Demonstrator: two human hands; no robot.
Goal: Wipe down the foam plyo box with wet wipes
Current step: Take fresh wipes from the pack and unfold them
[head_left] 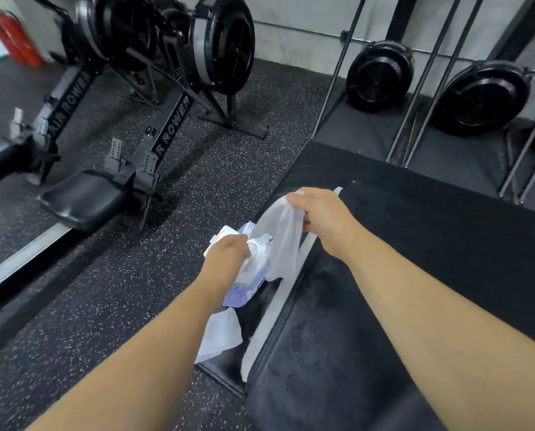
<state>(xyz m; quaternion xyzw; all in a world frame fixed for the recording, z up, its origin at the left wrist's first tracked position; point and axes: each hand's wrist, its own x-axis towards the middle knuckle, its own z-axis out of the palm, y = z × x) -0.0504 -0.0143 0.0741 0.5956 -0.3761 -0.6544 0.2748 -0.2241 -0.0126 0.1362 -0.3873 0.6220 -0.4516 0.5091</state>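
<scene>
A person's right hand (319,213) pinches a thin white wet wipe (283,241), drawn up from a white-and-lavender soft pack of wipes (244,284) that the left hand (229,253) grips closed. The pack sits beside the black foam plyo box (415,275) on speckled rubber gym floor (104,306), near black air rowers (154,88).

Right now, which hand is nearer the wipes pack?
Left. The left hand rests on the wipes pack, holding it down. The right hand is raised above and to its right, fingers pinching a wet wipe drawn from it.
</scene>
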